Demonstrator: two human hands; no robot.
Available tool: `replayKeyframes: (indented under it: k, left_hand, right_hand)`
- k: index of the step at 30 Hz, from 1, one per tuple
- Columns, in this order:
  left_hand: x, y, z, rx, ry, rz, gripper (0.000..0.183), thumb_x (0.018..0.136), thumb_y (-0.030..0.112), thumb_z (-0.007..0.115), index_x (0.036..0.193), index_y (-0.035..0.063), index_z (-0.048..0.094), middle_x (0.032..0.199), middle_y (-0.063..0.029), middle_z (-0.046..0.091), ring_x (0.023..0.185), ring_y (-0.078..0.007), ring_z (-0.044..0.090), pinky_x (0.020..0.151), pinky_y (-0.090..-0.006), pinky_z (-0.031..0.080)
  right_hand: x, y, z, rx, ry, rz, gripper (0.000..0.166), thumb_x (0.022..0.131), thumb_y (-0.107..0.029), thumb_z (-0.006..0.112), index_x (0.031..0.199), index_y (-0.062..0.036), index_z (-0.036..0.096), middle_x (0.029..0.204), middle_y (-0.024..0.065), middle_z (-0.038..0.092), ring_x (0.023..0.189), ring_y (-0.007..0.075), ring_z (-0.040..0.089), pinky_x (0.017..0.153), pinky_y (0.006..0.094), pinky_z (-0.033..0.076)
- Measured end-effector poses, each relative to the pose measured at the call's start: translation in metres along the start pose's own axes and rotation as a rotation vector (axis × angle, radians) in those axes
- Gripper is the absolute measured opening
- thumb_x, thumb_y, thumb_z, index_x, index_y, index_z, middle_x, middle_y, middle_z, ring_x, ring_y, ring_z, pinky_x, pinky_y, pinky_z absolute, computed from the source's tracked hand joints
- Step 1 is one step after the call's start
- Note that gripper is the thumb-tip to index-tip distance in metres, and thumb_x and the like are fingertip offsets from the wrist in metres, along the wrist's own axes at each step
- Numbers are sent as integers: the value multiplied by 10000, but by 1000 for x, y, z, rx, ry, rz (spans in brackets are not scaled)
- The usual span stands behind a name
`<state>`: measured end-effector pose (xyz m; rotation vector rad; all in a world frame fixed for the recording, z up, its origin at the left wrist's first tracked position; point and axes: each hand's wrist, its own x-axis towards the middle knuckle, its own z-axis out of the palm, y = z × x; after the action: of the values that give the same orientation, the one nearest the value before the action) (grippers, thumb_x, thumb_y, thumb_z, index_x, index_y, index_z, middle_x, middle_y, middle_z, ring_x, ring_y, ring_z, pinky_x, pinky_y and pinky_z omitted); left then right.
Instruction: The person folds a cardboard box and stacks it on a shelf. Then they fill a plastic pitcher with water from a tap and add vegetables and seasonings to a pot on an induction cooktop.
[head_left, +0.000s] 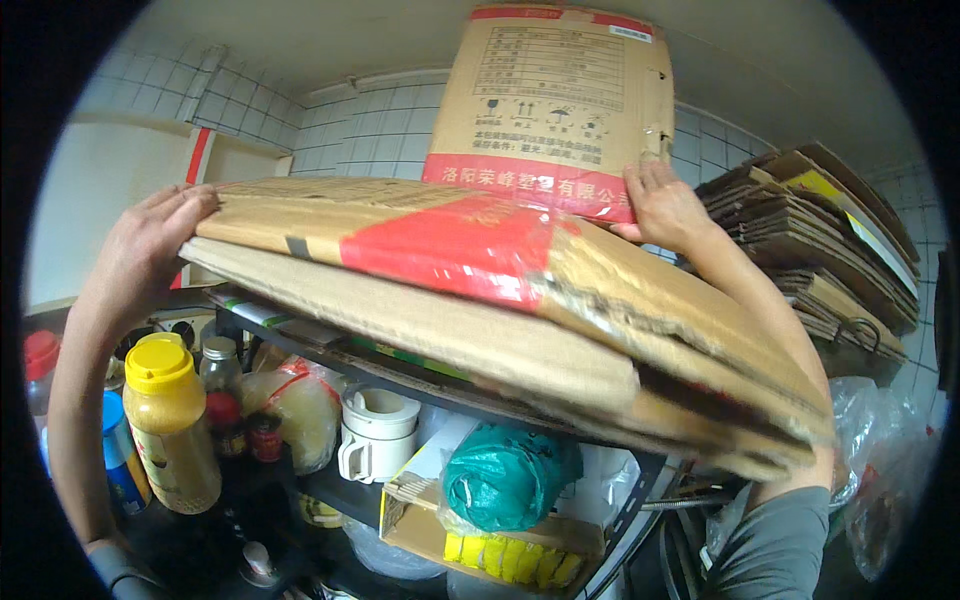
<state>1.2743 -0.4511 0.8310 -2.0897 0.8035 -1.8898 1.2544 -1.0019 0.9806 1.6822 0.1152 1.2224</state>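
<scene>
Several flattened cardboard boxes (450, 240) lie stacked at chest to head height across the middle, one with a wide red band under clear tape. My left hand (161, 225) grips their left end, fingers over the top, thumb hidden. My right hand (664, 199) rests against the lower right corner of a printed cardboard box (555, 90), which stands upright behind the stack; its fingers are spread on the face near the red band. The right forearm reaches over the right part of the stack. Beneath the stack runs a black metal shelf (330, 352).
More folded cardboard (795, 217) is piled at the right, above hanging clear plastic bags (877, 450). Below left stand a yellow-lidded jar (169, 427) and other jars. A white lidded container (379, 431), a teal plastic bundle (510, 476) and an open cardboard box (427, 525) sit under the shelf.
</scene>
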Motion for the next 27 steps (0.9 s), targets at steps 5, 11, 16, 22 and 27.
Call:
replayKeyframes:
  k: [5, 11, 16, 22, 27]
  left_hand:
    - [-2, 11, -2, -28, -55, 45, 381, 704, -40, 638, 1071, 4, 548, 1171, -176, 628, 1126, -375, 589, 989, -445, 478]
    - [14, 18, -30, -1, -65, 15, 284, 746, -18, 637, 1017, 17, 562, 1100, -145, 659, 1045, -323, 637, 889, -416, 532]
    - [43, 48, -37, 61, -125, 64, 285, 741, -8, 643, 1014, 30, 569, 1057, -126, 669, 1088, -297, 633, 919, -399, 534]
    - [39, 50, -52, 42, -101, 87, 224, 804, 37, 644, 1001, 48, 538, 1019, -139, 674, 1004, -310, 660, 834, -380, 564]
    - [38, 65, -36, 94, -207, 96, 250, 792, 16, 611, 1034, 38, 553, 1083, -136, 657, 1042, -301, 648, 858, -393, 557]
  right_hand:
    - [7, 38, -6, 8, 34, 86, 894, 797, -580, 634, 1325, 102, 397, 1083, 270, 626, 1064, 401, 602, 740, 450, 551]
    - [-8, 43, 5, 3, -12, 102, 938, 822, -602, 595, 1354, 130, 346, 1053, 308, 625, 1123, 418, 579, 756, 430, 563]
    - [-8, 36, 21, -32, 24, 66, 962, 808, -598, 611, 1378, 118, 313, 1178, 322, 573, 1196, 430, 530, 834, 444, 545]
    - [4, 48, -5, 23, 153, 93, 842, 826, -576, 608, 1404, -19, 357, 1134, 284, 600, 1210, 383, 523, 814, 447, 552]
    - [5, 29, 11, 85, 180, 66, 733, 847, -551, 596, 1415, -125, 413, 1278, 156, 575, 1285, 363, 468, 895, 429, 532]
